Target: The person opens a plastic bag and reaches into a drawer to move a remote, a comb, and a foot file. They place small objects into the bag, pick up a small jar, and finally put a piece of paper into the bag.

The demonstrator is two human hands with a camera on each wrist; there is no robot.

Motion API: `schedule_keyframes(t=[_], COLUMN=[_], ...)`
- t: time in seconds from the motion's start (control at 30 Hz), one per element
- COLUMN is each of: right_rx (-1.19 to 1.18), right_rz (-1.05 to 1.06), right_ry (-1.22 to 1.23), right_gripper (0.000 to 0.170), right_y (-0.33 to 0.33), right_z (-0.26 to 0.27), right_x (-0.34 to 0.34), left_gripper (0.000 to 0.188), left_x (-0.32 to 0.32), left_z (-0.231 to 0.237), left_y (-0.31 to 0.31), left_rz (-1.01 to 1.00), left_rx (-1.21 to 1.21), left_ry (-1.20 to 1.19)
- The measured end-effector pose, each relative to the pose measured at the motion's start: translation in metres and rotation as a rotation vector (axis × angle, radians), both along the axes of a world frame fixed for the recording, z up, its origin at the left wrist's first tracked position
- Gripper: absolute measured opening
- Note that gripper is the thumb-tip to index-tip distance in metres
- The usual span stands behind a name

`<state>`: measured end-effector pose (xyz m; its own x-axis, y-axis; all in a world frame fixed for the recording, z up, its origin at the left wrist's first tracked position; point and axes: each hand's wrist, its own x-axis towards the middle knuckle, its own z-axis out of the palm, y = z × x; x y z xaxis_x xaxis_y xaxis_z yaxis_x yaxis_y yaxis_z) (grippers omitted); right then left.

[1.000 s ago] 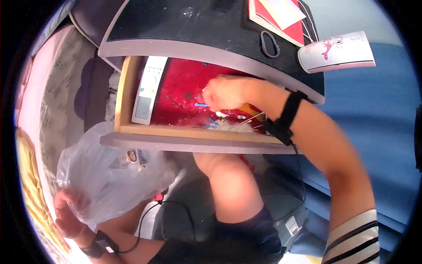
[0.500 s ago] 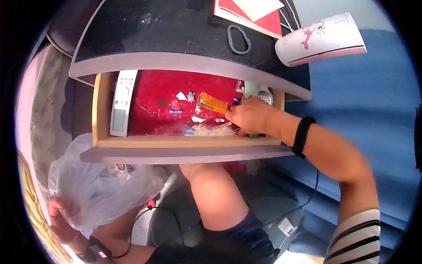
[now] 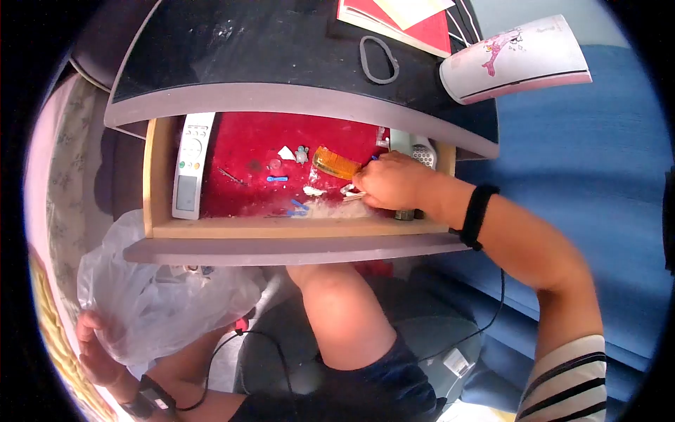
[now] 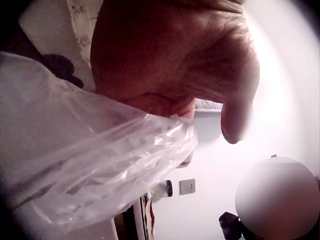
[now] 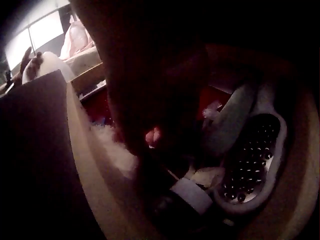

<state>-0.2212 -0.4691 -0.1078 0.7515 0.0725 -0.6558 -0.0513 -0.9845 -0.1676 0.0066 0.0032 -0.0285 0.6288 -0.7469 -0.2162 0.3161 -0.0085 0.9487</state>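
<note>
Several sticks (image 3: 354, 197) sit right of centre in the head view, in the drawer (image 3: 302, 227), poking out left of the right hand (image 3: 401, 183). Its curled fingers appear to pinch them; contact hidden. Judged light, stiff, snappable; best taken mid-length. Bag (image 3: 169, 295), lower left: thin, limp, probably slippery; best held by its rim. Left hand (image 3: 102, 352) at its edge, thumb apart, other fingers mostly hidden by film: grip cannot be told.

A room in a home: mid-frame in the head view, a drawer (image 3: 267, 228) holds an orange comb (image 3: 332, 164) and a remote control (image 3: 189, 158); a cartoon-printed container (image 3: 520, 60) stands on the table (image 3: 281, 56), and blue cloth (image 3: 583, 183) drapes the right side.
</note>
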Motion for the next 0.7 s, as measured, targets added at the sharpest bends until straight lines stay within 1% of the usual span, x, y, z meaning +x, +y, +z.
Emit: schedule_keyframes(t=[0.03,0.13,0.23,0.3,0.37,0.43,0.5,0.57,0.6,0.63,0.67,0.7], right_rx=[0.004,0.076,0.187,0.273,0.28,0.211,0.081,0.038,0.062,0.083,0.104,0.12], right_rz=[0.001,-0.092,-0.092,-0.242,-0.291,-0.234,-0.021,0.015,-0.055,-0.075,-0.095,-0.065], right_ry=[0.003,-0.058,-0.241,-0.099,-0.016,0.005,0.022,-0.011,-0.054,-0.091,-0.129,-0.159], right_gripper=[0.021,0.025,0.029,0.027,0.023,0.018,0.015,0.015,0.015,0.015,0.015,0.015], right_y=[-0.001,-0.002,0.004,0.012,0.019,0.025,0.026,0.027,0.03,0.032,0.035,0.037], right_z=[0.001,0.007,0.019,0.024,0.027,0.029,0.026,0.022,0.023,0.024,0.026,0.03], right_x=[0.001,0.004,0.009,0.017,0.02,0.022,0.021,0.018,0.018,0.017,0.017,0.019], left_gripper=[0.063,0.065,0.065,0.067,0.068,0.068,0.068,0.068,0.068,0.068,0.067,0.066], left_x=[0.0,-0.004,-0.001,-0.003,-0.002,0.0,-0.003,-0.007,-0.009,-0.009,-0.007,-0.004], left_z=[-0.001,-0.001,-0.001,-0.001,-0.001,0.0,0.0,-0.001,-0.002,-0.001,0.0,0.0], left_y=[0.003,0.001,0.005,0.004,0.005,0.009,0.008,0.005,0.004,0.004,0.006,0.008], left_rz=[0.03,0.083,0.06,0.117,0.141,0.138,0.161,0.204,0.235,0.266,0.188,0.11], left_rx=[0.025,0.071,0.073,0.07,0.073,0.084,0.095,0.098,0.097,0.097,0.063,0.028], left_ry=[-0.035,-0.09,-0.085,-0.044,-0.034,-0.057,-0.066,-0.079,-0.089,-0.1,-0.082,-0.063])
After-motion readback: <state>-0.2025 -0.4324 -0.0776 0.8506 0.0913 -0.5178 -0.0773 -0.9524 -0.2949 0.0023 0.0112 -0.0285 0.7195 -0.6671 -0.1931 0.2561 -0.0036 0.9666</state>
